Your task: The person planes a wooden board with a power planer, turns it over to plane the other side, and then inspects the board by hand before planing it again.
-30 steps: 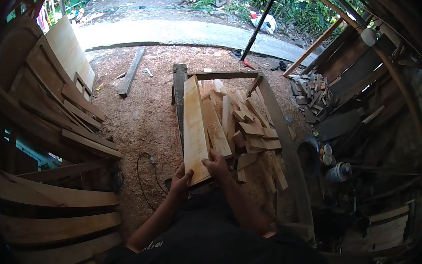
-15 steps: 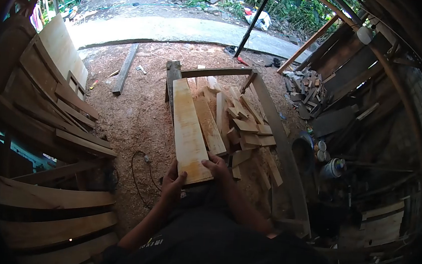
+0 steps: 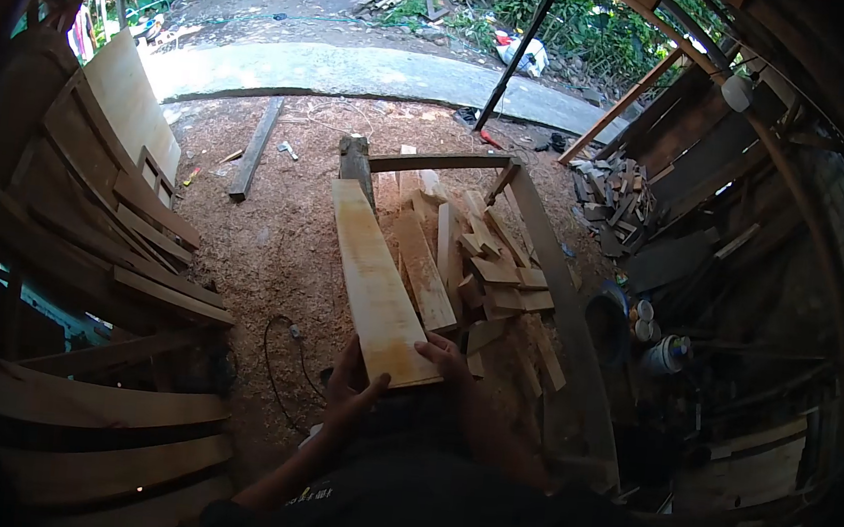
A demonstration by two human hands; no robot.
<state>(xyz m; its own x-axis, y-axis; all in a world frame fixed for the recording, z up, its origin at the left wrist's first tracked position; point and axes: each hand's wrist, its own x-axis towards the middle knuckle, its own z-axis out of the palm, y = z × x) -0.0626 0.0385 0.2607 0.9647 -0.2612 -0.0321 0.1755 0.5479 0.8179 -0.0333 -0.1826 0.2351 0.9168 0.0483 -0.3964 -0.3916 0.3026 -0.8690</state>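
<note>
A long pale wooden board (image 3: pixel 377 285) with yellowish streaks points away from my body, its near end close to my waist. My left hand (image 3: pixel 356 388) grips the near left corner, thumb on the top face and fingers hidden beneath. On the right edge near the same end, my right hand (image 3: pixel 444 359) is closed with its thumb on top. The board's far end overlaps the wooden frame's corner post (image 3: pixel 355 160) in this view. Just right of the board lies a pile of cut wood pieces (image 3: pixel 502 271) inside the frame (image 3: pixel 566 286).
Sawdust covers the ground. A dark beam (image 3: pixel 256 149) and a hammer (image 3: pixel 287 151) lie ahead on the left. A black cable (image 3: pixel 268 360) curls left of me. Boards (image 3: pixel 119 403) lean along the left; cans (image 3: pixel 670 354) and scrap wood (image 3: pixel 614 195) are on the right.
The board's far end has swung left and its near end has shifted slightly right and down, both hands moving with it. The camera view has tilted a little upward.
</note>
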